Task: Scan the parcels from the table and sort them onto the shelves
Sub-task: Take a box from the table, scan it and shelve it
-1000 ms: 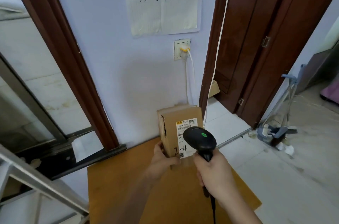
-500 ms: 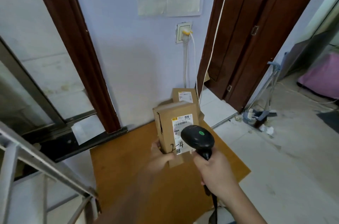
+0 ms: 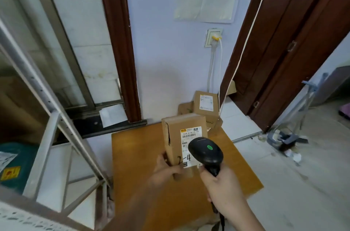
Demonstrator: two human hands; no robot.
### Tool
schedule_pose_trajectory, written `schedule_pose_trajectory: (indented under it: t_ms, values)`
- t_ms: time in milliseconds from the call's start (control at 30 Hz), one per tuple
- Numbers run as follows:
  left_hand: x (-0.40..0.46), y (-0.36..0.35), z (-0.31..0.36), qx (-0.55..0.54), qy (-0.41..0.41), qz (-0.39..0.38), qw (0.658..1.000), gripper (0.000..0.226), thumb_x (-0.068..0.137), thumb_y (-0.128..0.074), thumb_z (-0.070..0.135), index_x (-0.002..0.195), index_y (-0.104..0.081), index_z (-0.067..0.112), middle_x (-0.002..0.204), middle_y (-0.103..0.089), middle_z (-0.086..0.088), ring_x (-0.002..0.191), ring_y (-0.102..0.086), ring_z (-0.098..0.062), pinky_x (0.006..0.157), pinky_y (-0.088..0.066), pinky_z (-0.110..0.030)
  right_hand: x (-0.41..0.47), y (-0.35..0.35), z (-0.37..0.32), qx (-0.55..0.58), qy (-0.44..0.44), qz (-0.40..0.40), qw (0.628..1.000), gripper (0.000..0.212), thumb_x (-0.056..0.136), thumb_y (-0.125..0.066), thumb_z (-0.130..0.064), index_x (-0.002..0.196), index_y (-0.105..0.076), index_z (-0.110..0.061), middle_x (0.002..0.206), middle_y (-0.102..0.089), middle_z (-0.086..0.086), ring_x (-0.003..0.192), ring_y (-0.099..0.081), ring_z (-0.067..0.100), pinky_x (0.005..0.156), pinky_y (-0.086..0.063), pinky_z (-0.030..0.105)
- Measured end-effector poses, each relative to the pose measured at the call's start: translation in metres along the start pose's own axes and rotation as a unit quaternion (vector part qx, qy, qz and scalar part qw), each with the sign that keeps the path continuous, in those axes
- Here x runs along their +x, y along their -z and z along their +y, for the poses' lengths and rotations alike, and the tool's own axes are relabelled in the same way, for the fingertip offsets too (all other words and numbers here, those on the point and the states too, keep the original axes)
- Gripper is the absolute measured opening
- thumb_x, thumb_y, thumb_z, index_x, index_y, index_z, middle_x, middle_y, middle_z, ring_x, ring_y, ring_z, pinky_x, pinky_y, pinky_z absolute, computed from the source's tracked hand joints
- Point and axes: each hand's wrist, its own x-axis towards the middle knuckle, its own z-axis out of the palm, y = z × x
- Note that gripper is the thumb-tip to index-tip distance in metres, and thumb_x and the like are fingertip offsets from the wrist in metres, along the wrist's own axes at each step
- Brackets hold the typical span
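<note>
Two hands work over an orange-brown wooden counter (image 3: 136, 155): the left hand (image 3: 166, 169) grips the lower end of a brown cardboard parcel (image 3: 176, 132) with a white shipping label (image 3: 190, 138) marked "2-4", held upright above the counter. The right hand (image 3: 221, 186) is wrapped around the handle of a black handheld barcode scanner (image 3: 205, 152), its head just in front of the label. More brown cardboard parcels (image 3: 206, 107) sit at the counter's far edge against the pale blue wall (image 3: 166, 41). Grey metal shelving (image 3: 62, 117) stands at left.
</note>
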Motion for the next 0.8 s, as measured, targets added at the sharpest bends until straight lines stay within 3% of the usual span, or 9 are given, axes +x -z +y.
schedule_pose_trajectory:
  t_ms: [133,233,333,400,500,600,700,800]
  values:
    - [-0.047,-0.005,-0.020,-0.032,-0.008,0.019,0.999,0.118,0.047,-0.096,0.034,0.144,-0.030,0.023,0.134,-0.061,-0.004,0.124,-0.060,-0.023,0.103,-0.051,-0.039,-0.023,0.009,0.023,-0.007,0.065,-0.072,0.995,0.009,0.096,-0.063,-0.028,0.094,-0.059,-0.020,0.055,-0.056,0.000,0.047,-0.055,0.011,0.051,-0.048,0.029]
    - [-0.092,-0.013,-0.041,-0.075,-0.007,0.061,0.995,0.119,0.047,-0.100,0.044,0.144,-0.035,0.023,0.133,-0.066,-0.002,0.124,-0.063,-0.024,0.113,-0.047,-0.048,-0.046,0.017,0.042,-0.023,0.112,-0.120,0.986,0.008,0.095,-0.063,-0.030,0.094,-0.059,-0.023,0.052,-0.052,-0.002,0.046,-0.054,0.012,0.054,-0.049,0.034]
    - [-0.142,-0.021,-0.060,-0.128,-0.006,0.095,0.987,0.105,0.056,-0.098,0.041,0.140,-0.038,0.023,0.131,-0.069,-0.004,0.118,-0.068,-0.021,0.093,-0.056,-0.034,-0.070,0.022,0.053,-0.015,0.133,-0.180,0.974,0.004,0.095,-0.061,-0.032,0.095,-0.057,-0.030,0.049,-0.049,-0.001,0.044,-0.050,0.016,0.053,-0.045,0.036]
    - [-0.174,-0.022,-0.072,-0.165,-0.007,0.126,0.978,0.100,0.060,-0.097,0.035,0.141,-0.040,0.021,0.129,-0.071,-0.005,0.113,-0.072,-0.020,0.083,-0.059,-0.029,-0.087,0.022,0.052,-0.020,0.156,-0.213,0.964,0.016,0.097,-0.060,-0.028,0.082,-0.055,-0.030,0.046,-0.047,-0.003,0.042,-0.047,0.015,0.054,-0.043,0.035]
    - [-0.221,-0.014,-0.089,-0.202,-0.012,0.176,0.963,0.097,0.061,-0.098,0.027,0.140,-0.042,0.018,0.121,-0.075,-0.008,0.108,-0.075,-0.025,0.082,-0.060,-0.036,-0.115,0.014,0.042,-0.029,0.191,-0.268,0.944,0.024,0.097,-0.060,-0.025,0.074,-0.053,-0.028,0.042,-0.049,-0.006,0.040,-0.047,0.009,0.054,-0.044,0.030]
    - [-0.280,-0.002,-0.102,-0.215,-0.032,0.226,0.950,0.087,0.062,-0.092,0.019,0.136,-0.046,0.013,0.117,-0.074,-0.013,0.099,-0.076,-0.025,0.074,-0.060,-0.029,-0.145,-0.011,0.031,-0.039,0.222,-0.324,0.919,0.019,0.095,-0.063,-0.024,0.078,-0.055,-0.028,0.044,-0.053,-0.012,0.040,-0.049,0.003,0.053,-0.043,0.020]
    - [-0.335,0.022,-0.120,-0.231,-0.048,0.280,0.930,0.087,0.062,-0.090,0.024,0.136,-0.046,0.015,0.129,-0.063,-0.012,0.108,-0.069,-0.024,0.072,-0.059,-0.025,-0.180,-0.041,0.013,-0.047,0.268,-0.374,0.887,0.023,0.094,-0.065,-0.020,0.081,-0.052,-0.033,0.045,-0.055,-0.017,0.043,-0.053,-0.001,0.056,-0.042,0.015]
    - [-0.390,0.051,-0.143,-0.242,-0.065,0.336,0.908,0.097,0.060,-0.095,0.029,0.142,-0.045,0.015,0.135,-0.064,-0.010,0.113,-0.070,-0.026,0.080,-0.059,-0.030,-0.218,-0.074,-0.006,-0.058,0.286,-0.430,0.854,0.016,0.095,-0.065,-0.013,0.086,-0.058,-0.025,0.042,-0.054,-0.013,0.040,-0.052,0.000,0.052,-0.041,0.016]
